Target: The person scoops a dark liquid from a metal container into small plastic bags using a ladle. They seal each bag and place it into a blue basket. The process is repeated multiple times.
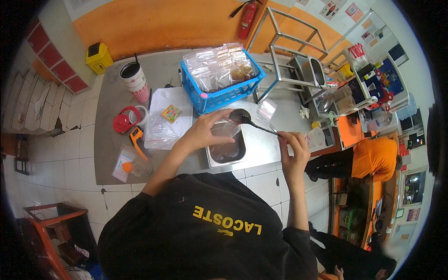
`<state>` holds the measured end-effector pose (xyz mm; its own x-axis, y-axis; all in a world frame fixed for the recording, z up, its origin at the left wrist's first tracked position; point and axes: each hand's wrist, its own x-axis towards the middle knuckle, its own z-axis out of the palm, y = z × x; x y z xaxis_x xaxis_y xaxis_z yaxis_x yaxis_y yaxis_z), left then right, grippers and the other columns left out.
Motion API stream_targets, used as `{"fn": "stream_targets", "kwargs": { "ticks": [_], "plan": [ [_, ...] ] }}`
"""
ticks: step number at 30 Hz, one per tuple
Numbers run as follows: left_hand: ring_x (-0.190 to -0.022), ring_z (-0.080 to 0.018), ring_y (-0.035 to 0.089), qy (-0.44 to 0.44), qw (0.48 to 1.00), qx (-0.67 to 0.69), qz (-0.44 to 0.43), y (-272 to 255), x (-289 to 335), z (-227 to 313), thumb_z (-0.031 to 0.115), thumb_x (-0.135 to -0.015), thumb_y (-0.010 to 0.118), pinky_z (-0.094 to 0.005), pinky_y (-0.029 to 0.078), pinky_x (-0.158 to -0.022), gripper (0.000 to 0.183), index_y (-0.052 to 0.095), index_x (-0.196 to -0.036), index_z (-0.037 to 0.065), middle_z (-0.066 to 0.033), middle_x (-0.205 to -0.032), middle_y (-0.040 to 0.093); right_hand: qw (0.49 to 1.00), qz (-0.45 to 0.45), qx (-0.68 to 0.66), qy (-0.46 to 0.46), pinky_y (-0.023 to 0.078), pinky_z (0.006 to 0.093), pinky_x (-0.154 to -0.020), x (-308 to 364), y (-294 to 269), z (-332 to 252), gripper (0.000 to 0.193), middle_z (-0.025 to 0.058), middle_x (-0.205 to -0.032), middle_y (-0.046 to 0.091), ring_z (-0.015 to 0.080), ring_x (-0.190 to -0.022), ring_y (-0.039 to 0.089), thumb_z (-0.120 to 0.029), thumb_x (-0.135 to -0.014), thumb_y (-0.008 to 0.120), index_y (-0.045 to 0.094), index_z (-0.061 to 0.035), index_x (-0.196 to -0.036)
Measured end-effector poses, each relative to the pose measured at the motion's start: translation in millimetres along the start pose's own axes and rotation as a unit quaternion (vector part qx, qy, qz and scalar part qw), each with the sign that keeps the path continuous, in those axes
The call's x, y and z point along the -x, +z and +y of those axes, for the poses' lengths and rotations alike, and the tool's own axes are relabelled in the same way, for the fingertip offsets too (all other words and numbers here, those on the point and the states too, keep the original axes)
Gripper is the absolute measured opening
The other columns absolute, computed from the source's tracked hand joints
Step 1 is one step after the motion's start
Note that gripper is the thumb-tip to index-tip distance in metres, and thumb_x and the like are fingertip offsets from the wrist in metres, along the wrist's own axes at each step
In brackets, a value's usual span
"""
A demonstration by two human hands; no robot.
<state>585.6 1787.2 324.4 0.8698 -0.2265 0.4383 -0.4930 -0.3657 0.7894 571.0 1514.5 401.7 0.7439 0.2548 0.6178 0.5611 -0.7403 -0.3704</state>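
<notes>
My left hand (204, 131) curves its fingers and thumb around a small clear plastic bag (227, 129), held over a metal pan (214, 164). Dark brown contents show inside the pan. With my right hand (294, 148) I pinch the end of the long handle of a black ladle (240, 116). The ladle's bowl carries something dark and is at the mouth of the bag, close to my left fingertips. Whether anything lies in the bag is hard to make out. A clear flat packet (267, 110) rests on the table beyond the ladle.
A blue basket (224, 99) of filled clear bags stands behind the pan. Leftward are a tumbler (134, 79), a red tape dispenser (125, 120), an orange-and-black thermometer gun (136, 135) and a plastic bottle (138, 167). A metal frame (275, 51) rises at right; a person in orange (373, 158) bends beyond.
</notes>
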Motion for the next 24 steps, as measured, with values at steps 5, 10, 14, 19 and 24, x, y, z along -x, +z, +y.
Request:
{"fn": "stream_targets", "kwargs": {
  "ticks": [5, 10, 14, 19, 24],
  "plan": [
    [-0.107, -0.0301, 0.065, -0.001, 1.0, -0.015, 0.008, -2, 2, -1, 0.04, -0.064, 0.089, -0.0403, 0.05, -0.093, 0.09, 0.051, -0.137, 0.004, -0.0187, -0.12, 0.063, 0.996, -0.051, -0.029, 0.063, 0.045, 0.0328, -0.067, 3, 1, -6, 0.016, 0.0061, -0.081, 0.063, 0.0207, -0.069, 0.057, -0.004, -0.083, 0.07, 0.071, -0.0086, -0.098],
    [-0.108, -0.0277, 0.064, -0.008, 0.998, 0.05, 0.024, -1, -2, 6, 0.032, -0.065, 0.089, -0.0402, 0.048, -0.098, 0.079, 0.054, -0.131, 0.003, -0.016, -0.13, 0.053, 0.976, -0.1, -0.127, 0.146, 0.045, 0.034, -0.063, 13, 11, 4, 0.012, 0.0101, -0.079, 0.063, 0.0217, -0.065, 0.056, -0.008, -0.092, 0.062, 0.069, -0.0067, -0.102],
    [-0.11, -0.0251, 0.063, -0.011, 0.999, 0.035, 0.015, 0, 4, -8, 0.025, -0.073, 0.084, -0.0392, 0.05, -0.095, 0.052, 0.061, -0.116, 0.006, -0.0111, -0.137, 0.044, 0.929, -0.206, -0.146, 0.273, 0.046, 0.0348, -0.062, 32, 19, 21, 0.015, 0.0131, -0.078, 0.065, 0.0227, -0.065, 0.058, -0.014, -0.097, 0.057, 0.067, -0.0063, -0.103],
    [-0.115, -0.0261, 0.059, -0.015, 0.992, -0.089, -0.088, -3, 4, -19, 0.015, -0.08, 0.076, -0.0382, 0.049, -0.095, 0.021, 0.068, -0.097, 0.005, -0.0115, -0.134, 0.045, 0.942, -0.225, -0.049, 0.243, 0.051, 0.0408, -0.065, 88, 59, 46, 0.015, 0.017, -0.08, 0.067, 0.0354, -0.068, 0.063, -0.017, -0.09, 0.064, 0.07, -0.0074, -0.1],
    [-0.105, -0.0271, 0.062, 0.082, 0.987, -0.129, -0.057, -7, 0, -3, 0.009, -0.084, 0.07, -0.0369, 0.051, -0.09, 0.011, 0.066, -0.093, 0.004, -0.0103, -0.128, 0.048, 0.99, -0.1, -0.027, 0.094, 0.05, 0.041, -0.085, 66, 78, 4, 0.032, 0.0125, -0.112, 0.063, 0.0305, -0.103, 0.061, -0.013, -0.081, 0.075, 0.068, -0.0072, -0.112]
  ]
}}
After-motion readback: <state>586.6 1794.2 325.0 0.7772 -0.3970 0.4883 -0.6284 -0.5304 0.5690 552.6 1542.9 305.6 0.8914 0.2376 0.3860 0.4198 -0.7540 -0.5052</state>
